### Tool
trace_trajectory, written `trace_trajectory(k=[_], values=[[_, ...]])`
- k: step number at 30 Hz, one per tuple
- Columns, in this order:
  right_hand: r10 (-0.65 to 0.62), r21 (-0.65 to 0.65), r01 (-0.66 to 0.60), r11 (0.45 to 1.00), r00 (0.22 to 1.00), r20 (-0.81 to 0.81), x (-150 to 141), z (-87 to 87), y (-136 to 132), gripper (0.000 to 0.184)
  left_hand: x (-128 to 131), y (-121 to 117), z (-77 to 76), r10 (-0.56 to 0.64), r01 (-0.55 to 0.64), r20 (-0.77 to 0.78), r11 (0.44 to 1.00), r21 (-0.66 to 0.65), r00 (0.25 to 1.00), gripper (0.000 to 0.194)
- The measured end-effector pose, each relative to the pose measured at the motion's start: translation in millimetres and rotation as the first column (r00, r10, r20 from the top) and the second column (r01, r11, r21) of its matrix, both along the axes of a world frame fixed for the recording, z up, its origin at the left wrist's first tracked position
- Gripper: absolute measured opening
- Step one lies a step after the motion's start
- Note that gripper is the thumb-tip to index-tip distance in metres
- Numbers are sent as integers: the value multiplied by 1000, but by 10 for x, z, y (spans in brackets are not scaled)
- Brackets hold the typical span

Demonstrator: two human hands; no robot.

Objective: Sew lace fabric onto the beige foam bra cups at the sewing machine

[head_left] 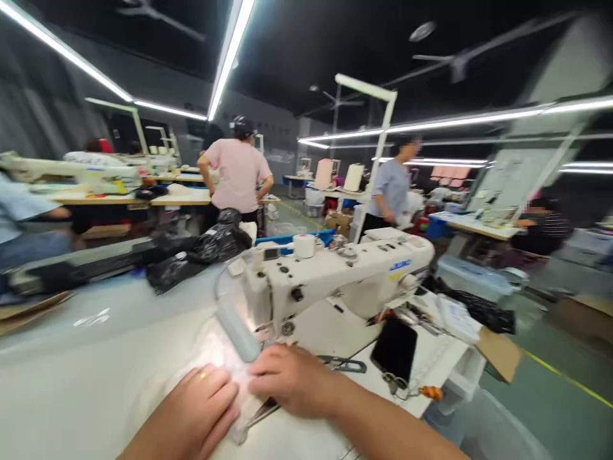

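A white sewing machine stands in front of me, with its needle end to the left. Pale white fabric lies under the lamp's glare beside the needle area. My left hand has its fingers curled together on the fabric; a ring shows on one finger. From the right, my right hand reaches in below the machine head, fingers bent and closed on the fabric's other side. A grey lamp hangs just above both hands. The needle and the exact fingertip contact are hidden.
Right of the machine lie a phone, a dark thread snipper and an orange charm. Black plastic bags sit behind at left. Plastic bins stand at right. One person stands ahead, another farther right.
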State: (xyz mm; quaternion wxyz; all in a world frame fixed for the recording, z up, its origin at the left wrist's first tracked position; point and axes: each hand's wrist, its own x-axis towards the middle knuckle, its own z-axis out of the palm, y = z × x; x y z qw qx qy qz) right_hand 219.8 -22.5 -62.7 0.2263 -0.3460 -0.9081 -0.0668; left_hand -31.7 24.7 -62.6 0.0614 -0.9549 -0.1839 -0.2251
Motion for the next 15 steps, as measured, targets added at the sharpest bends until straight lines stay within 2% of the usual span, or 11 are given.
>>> trace_trajectory(k=[2,4,11,15], values=[[-50,-44,47,998,997,-63,30,28,-77,20,48,-142,168,31,-38,-97,997,-71,995,31],[-42,-111,33,993,996,-82,71,69,-125,28,65,-200,245,42,-56,-119,991,-117,992,28],[5,-214,-22,977,997,-79,79,167,-209,36,52,-259,201,55,-98,-209,975,-199,976,27],[13,-235,-33,971,996,-89,70,165,-208,36,84,-274,234,68,-120,-222,966,-228,973,24]])
